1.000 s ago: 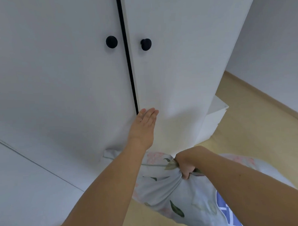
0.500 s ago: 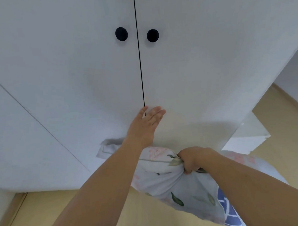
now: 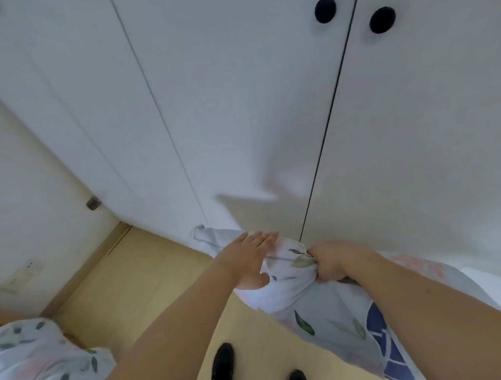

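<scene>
A pale floral cloth with green leaves and pink blooms hangs bunched in front of a white wardrobe. My right hand grips a gathered fold of the cloth at its top. My left hand lies on the cloth's left part with its fingers straight and its thumb under the fabric. A dark blue patterned patch shows at the cloth's lower right. The wardrobe's two doors are closed, with two black knobs beside the gap.
Pale wooden floor runs below. A bed with matching floral bedding fills the lower left corner. A white wall with a small metal fitting stands at left. My dark shoes show at the bottom.
My left hand has left the wardrobe door and come down onto the cloth. The doors' gap has closed. The view has swung left, bringing the wall and bed into sight.
</scene>
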A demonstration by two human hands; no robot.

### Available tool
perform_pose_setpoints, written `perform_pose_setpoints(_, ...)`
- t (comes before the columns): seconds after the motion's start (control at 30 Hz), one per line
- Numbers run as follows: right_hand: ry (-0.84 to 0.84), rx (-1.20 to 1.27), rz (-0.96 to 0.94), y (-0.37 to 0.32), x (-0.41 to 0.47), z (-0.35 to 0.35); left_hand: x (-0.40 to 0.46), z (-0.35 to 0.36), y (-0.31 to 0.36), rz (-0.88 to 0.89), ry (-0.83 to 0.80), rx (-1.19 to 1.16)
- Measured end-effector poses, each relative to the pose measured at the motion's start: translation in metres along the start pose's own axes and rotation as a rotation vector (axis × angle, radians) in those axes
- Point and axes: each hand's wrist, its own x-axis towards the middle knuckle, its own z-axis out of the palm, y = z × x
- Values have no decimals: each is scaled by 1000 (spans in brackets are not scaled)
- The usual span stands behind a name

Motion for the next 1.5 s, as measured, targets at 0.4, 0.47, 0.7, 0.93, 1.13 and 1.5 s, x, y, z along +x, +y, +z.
perform_pose_setpoints(0.4, 72, -286, -481, -229, 64, -22, -180, 77, -128, -613, 168, -11)
perform_pose_setpoints(0.47, 63, -325, -570, -280, 73, -27, -217, 89, -151, -718, 178, 11)
perform_pose_setpoints(0.7, -40, -428, -812, -469, 102, -28, -349, 111, -234, -1025, 222, -51)
perform_pose_setpoints(0.93, -5, -517, -913, -607, 137, -18, -449, 114, -287, -1235, 253, -145)
perform_pose_setpoints(1.13, -58, -564, -963, -707, 171, -4, -500, 118, -323, -1378, 272, -168)
perform_pose_setpoints(1.5, 4, -843, -1260, -903, 161, 51, -635, 145, -353, -1762, 190, -182)
